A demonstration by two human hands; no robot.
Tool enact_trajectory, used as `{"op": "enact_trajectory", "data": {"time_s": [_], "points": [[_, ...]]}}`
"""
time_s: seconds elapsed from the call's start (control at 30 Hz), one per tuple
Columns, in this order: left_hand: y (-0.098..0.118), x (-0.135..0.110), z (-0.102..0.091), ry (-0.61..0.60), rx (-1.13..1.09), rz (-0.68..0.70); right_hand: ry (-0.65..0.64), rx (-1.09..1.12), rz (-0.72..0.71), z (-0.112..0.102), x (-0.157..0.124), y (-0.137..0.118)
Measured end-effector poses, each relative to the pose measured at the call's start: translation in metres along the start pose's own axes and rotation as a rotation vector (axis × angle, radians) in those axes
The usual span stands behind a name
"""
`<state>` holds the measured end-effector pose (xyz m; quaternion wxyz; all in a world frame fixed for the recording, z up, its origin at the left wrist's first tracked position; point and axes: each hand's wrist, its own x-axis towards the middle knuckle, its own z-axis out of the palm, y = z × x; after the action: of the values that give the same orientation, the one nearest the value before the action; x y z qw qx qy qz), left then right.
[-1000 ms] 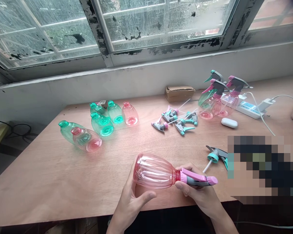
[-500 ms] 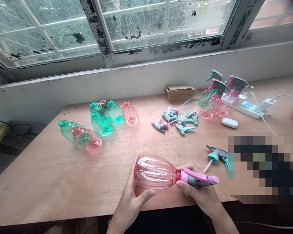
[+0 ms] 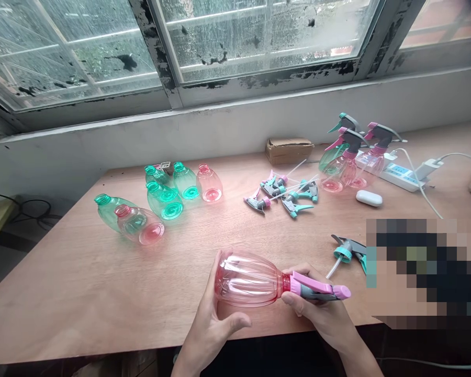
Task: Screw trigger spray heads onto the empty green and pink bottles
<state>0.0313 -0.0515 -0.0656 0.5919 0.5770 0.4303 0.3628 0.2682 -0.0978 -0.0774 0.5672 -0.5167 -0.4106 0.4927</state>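
We hold a pink bottle sideways over the near part of the table: our left hand cups its base, thumb spread wide, fingers partly hidden behind, and our right hand pinches its neck by the pink-and-grey spray head. Farther off we see a loose green-and-grey spray head, then open bottles at left, a pile of spray heads, and a cardboard box behind
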Motion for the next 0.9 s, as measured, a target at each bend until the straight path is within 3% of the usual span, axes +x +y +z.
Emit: {"op": "enact_trajectory", "data": {"time_s": [0.33, 0.6, 0.9], "points": [[-0.0045, 0.0018, 0.0015, 0.037, 0.062, 0.029, -0.021, 0.089, 0.023, -0.0005, 0.0004, 0.0034], [0.0023, 0.0019, 0.0013, 0.005, -0.015, 0.005, 0.007, 0.042, 0.012, -0.0005, 0.0008, 0.0040], [-0.0006, 0.0022, 0.0008, 0.011, 0.084, 0.020, -0.004, 0.062, 0.033, -0.0004, 0.0004, 0.0065]]}}
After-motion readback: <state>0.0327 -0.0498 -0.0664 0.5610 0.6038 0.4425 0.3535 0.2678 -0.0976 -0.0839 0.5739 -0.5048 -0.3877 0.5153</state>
